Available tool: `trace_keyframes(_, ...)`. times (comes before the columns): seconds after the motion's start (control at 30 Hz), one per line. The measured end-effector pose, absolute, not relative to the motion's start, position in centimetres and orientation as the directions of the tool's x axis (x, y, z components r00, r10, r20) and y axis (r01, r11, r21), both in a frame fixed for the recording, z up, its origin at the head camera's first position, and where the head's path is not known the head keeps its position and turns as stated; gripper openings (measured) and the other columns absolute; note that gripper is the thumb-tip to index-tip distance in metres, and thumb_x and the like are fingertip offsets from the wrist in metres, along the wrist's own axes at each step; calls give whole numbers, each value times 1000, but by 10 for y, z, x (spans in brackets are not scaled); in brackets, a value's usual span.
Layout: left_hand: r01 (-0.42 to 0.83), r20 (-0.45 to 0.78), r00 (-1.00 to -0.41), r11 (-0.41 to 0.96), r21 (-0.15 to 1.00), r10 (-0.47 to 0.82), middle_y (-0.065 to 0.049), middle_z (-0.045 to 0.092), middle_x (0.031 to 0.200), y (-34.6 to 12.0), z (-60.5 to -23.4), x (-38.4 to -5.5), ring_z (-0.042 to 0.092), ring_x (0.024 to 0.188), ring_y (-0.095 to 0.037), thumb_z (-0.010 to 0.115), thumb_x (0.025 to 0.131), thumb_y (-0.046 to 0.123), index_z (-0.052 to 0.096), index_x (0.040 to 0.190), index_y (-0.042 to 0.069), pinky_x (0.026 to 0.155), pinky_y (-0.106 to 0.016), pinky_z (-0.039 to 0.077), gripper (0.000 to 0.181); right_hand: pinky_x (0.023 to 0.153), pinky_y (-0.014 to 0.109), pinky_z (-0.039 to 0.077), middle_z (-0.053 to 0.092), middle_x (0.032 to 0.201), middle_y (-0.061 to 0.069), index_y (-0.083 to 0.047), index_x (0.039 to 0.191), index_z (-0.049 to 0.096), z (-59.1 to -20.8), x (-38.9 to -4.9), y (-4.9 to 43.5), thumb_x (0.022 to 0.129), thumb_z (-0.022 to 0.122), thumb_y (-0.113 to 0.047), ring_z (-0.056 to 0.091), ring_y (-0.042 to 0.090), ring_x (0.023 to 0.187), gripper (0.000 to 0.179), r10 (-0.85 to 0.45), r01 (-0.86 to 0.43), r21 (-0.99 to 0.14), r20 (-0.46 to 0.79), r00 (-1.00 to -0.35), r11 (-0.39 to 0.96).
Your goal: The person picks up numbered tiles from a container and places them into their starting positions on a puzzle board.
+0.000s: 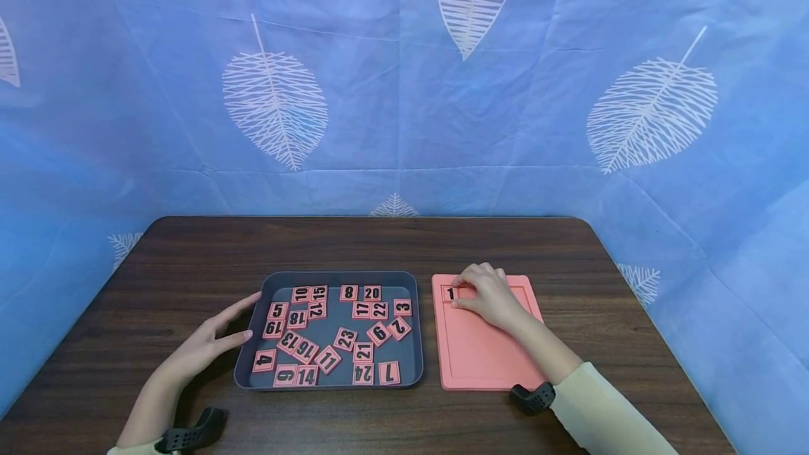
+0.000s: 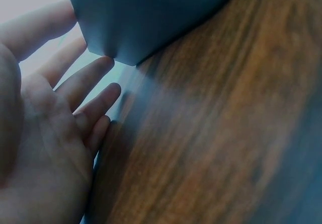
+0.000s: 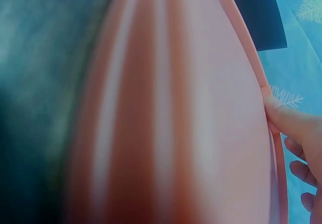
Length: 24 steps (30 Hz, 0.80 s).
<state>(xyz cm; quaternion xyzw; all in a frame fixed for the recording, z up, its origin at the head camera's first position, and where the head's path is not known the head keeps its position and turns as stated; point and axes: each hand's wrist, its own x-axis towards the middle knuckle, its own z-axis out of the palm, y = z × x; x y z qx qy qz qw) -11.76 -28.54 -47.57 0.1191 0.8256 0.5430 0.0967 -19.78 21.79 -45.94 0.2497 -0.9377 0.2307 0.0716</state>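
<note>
A pink number tile marked 1 is at the far left corner of the pink square board. My right hand pinches this tile between thumb and fingertips, low over the board. In the right wrist view the thumb presses at the board's edge. To the left is a dark grey tray with many loose pink number tiles, turned various ways. My left hand is spread at the tray's left side, thumb and fingertips right at its wall; the left wrist view shows the palm beside the tray's outer wall.
Tray and board stand side by side on a dark wood table, a narrow gap between them. A blue cloth with white leaf prints hangs behind and around the table. Black straps are on both wrists.
</note>
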Motion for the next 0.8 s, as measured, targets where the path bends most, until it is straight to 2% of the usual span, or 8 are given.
trace_keyframes(0.47,105,-19,-939,339,935,342,-22,21,154,-288,-478,-119,8,138,-50,53,99,14,28,152,10,94,-77,14,59,75,38,28,59,98,-5,-16,106,71,-456,-192,215,76,81,-32,48,19,92,35,-381,-455,-414,252,-890,789)
trace_keyframes(0.8,110,-15,-939,342,933,345,-23,21,153,-287,-475,-119,9,137,-50,53,99,14,28,152,9,94,-77,14,59,75,39,28,58,97,-3,-15,103,72,-428,-177,196,72,85,-31,47,19,94,37,-389,-522,-408,367,-845,749)
